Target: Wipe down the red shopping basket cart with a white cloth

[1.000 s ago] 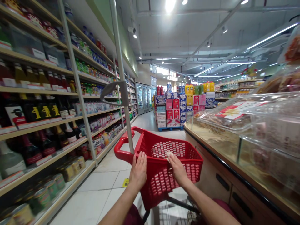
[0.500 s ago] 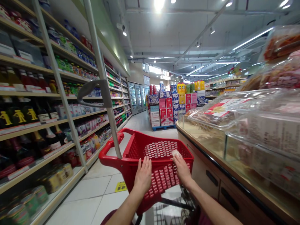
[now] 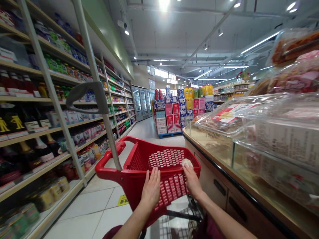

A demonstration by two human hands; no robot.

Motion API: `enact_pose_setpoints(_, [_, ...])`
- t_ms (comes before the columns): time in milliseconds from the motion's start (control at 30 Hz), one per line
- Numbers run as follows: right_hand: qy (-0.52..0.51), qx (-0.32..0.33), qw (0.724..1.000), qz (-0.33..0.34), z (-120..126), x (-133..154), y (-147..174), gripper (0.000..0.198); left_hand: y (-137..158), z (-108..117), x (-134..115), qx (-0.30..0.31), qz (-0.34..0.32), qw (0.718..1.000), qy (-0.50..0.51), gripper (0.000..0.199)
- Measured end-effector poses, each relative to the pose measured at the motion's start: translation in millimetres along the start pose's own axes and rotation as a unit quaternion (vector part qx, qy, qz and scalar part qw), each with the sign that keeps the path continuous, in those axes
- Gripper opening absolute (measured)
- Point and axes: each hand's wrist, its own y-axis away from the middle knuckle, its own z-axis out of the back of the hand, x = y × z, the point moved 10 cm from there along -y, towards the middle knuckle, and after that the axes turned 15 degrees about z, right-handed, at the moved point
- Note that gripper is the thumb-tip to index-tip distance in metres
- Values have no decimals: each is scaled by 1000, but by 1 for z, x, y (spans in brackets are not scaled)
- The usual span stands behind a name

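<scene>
A red plastic shopping cart [image 3: 139, 156] with a tall metal pole [image 3: 112, 142] stands side-on before me. My left hand [image 3: 151, 187] lies flat against the near side of its basket, fingers straight and fingertips at the top rim. At the rim near the right end is my right hand [image 3: 191, 177], its fingers closed on a crumpled white cloth [image 3: 186, 163]. Part of the cloth is hidden beneath the fingers. A grey loop handle [image 3: 87, 98] is fixed to the pole, above and left of my hands.
Shelves of bottles and cans [image 3: 59, 127] line the left. Close on the right runs a counter [image 3: 211, 154] with clear plastic food packs [image 3: 281, 126]. Stacked boxes [image 3: 173, 116] stand on a blue pallet ahead. A yellow floor sticker [image 3: 123, 200] lies left of the cart.
The cart and surroundings have shifted a little left in view. My right hand and the cloth sit slightly nearer the basket's right end, and more of the cloth shows. My left hand stays flat.
</scene>
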Motion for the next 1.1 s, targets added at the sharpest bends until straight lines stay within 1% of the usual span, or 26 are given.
enact_pose_setpoints(33, [-18, 6, 999, 28, -4, 13, -3, 66, 1, 1, 2, 0, -2, 1000, -2, 63])
enact_pose_setpoints(67, [-34, 9, 998, 44, -6, 20, -5, 64, 2, 1, 6, -2, -2, 1000, -3, 63])
enact_pose_setpoints(100, [-42, 5, 998, 40, -5, 19, -6, 62, 3, 3, 10, -4, 1, 1000, -4, 64])
enact_pose_setpoints(200, [-27, -38, 998, -36, 5, 2, -6, 59, 6, 7, 22, -14, 10, 1000, -1, 64])
enact_pose_setpoints(233, [-22, -49, 997, -49, 6, 4, -8, 62, 8, 9, 24, -18, 11, 1000, 0, 63])
enact_pose_setpoints(267, [-25, -52, 997, -41, 2, 15, -13, 65, 10, 11, 26, -21, 13, 1000, 2, 63])
enact_pose_setpoints(300, [-37, -48, 998, -12, -4, 33, -19, 67, 11, 13, 27, -23, 14, 1000, 4, 62])
enact_pose_setpoints(367, [-72, -25, 994, 73, -20, 80, -32, 69, 15, 15, 32, -23, 20, 1000, 7, 61])
enact_pose_setpoints(400, [-86, -13, 990, 108, -25, 99, -36, 69, 17, 16, 35, -22, 22, 999, 8, 61])
enact_pose_setpoints(433, [-95, -5, 987, 128, -28, 111, -38, 69, 19, 17, 39, -22, 25, 999, 8, 61])
enact_pose_setpoints(467, [-96, -2, 987, 128, -27, 113, -40, 68, 21, 17, 46, -22, 31, 999, 9, 62])
enact_pose_setpoints(500, [-89, -4, 990, 107, -25, 107, -40, 69, 23, 18, 53, -24, 39, 999, 10, 62])
enact_pose_setpoints(567, [-71, -15, 996, 42, -17, 86, -38, 69, 26, 20, 70, -33, 59, 998, 15, 63])
enact_pose_setpoints(600, [-67, -19, 997, 18, -14, 80, -38, 68, 27, 22, 79, -41, 70, 997, 17, 63])
enact_pose_setpoints(633, [-71, -20, 997, 9, -14, 81, -39, 68, 28, 24, 87, -53, 81, 995, 17, 63])
enact_pose_setpoints(667, [-83, -19, 996, 16, -17, 92, -43, 68, 29, 26, 94, -68, 89, 994, 16, 62])
enact_pose_setpoints(700, [-102, -19, 994, 34, -22, 111, -48, 68, 30, 29, 101, -84, 97, 992, 12, 61])
enact_pose_setpoints(767, [-146, -25, 986, 80, -32, 162, -62, 70, 32, 32, 111, -114, 107, 988, 2, 60])
enact_pose_setpoints(833, [-183, -35, 976, 114, -40, 209, -75, 67, 35, 33, 115, -140, 103, 985, -9, 60])
enact_pose_setpoints(867, [-198, -39, 971, 128, -42, 225, -80, 65, 38, 34, 117, -152, 98, 983, -14, 60])
enact_pose_setpoints(900, [-209, -42, 967, 140, -42, 235, -83, 62, 40, 34, 118, -164, 94, 982, -16, 60])
enact_pose_setpoints(933, [-216, -44, 964, 150, -40, 237, -84, 60, 43, 35, 120, -176, 92, 980, -17, 60])
enact_pose_setpoints(967, [-218, -45, 963, 154, -37, 233, -83, 58, 46, 36, 125, -187, 98, 977, -14, 61])
enact_pose_setpoints(1033, [-210, -45, 967, 139, -30, 213, -79, 56, 51, 40, 138, -209, 128, 970, -2, 62])
enact_pose_setpoints(1100, [-195, -50, 974, 107, -25, 195, -78, 57, 55, 44, 155, -222, 168, 960, 12, 63])
